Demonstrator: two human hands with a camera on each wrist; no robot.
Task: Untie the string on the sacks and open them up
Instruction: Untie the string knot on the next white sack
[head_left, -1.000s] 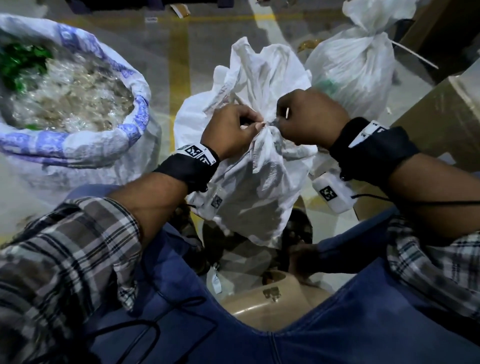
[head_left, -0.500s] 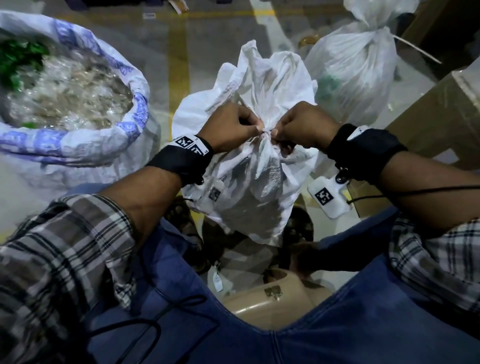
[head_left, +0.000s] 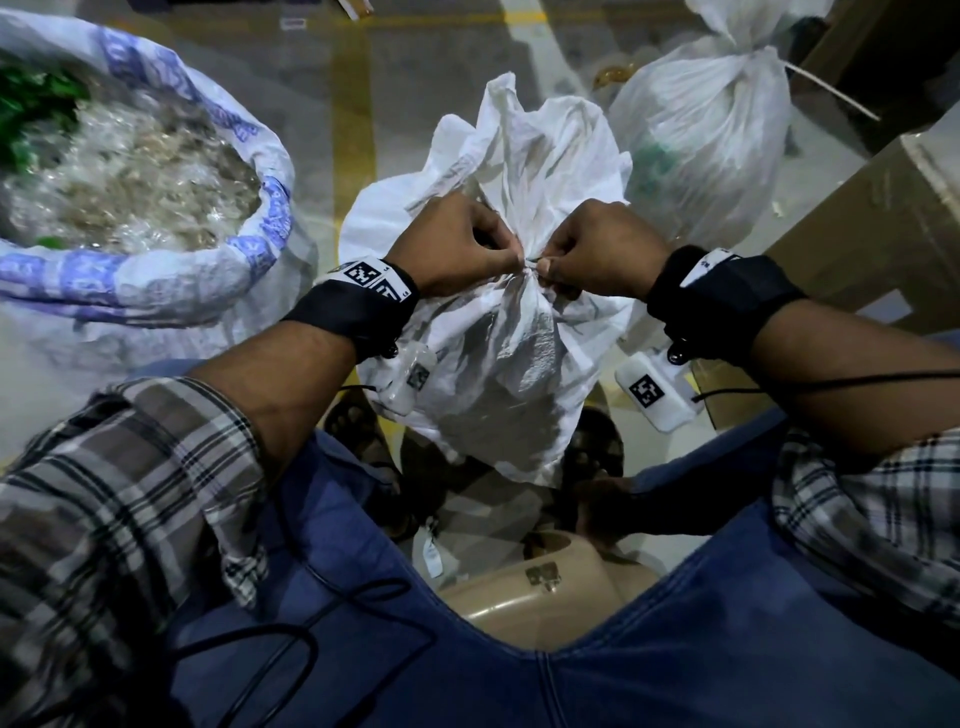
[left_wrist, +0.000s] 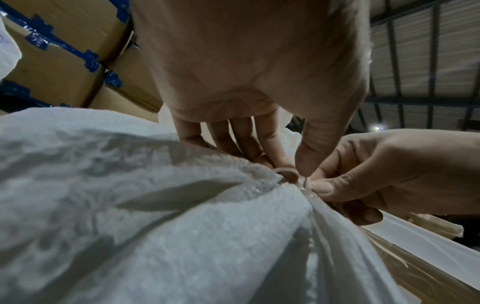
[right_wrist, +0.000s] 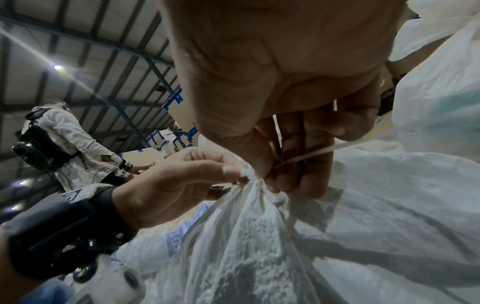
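Both hands, left hand (head_left: 457, 249) and right hand (head_left: 602, 249), pinch the thin white plastic string (left_wrist: 288, 171) knotted round the crumpled white woven sack (head_left: 498, 374); loosening calls for small, steady opposing pulls.

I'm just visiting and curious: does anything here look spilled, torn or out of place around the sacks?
Nothing stands out. The white sack is knotted shut while the left hand and right hand pinch its string. The open sack holds its scraps inside, and the tied sack behind looks intact.

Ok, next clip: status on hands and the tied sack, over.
Left hand and right hand both pinching the thin white string at the neck. Crinkled white woven sack still tied shut. Nothing blocking either grip.
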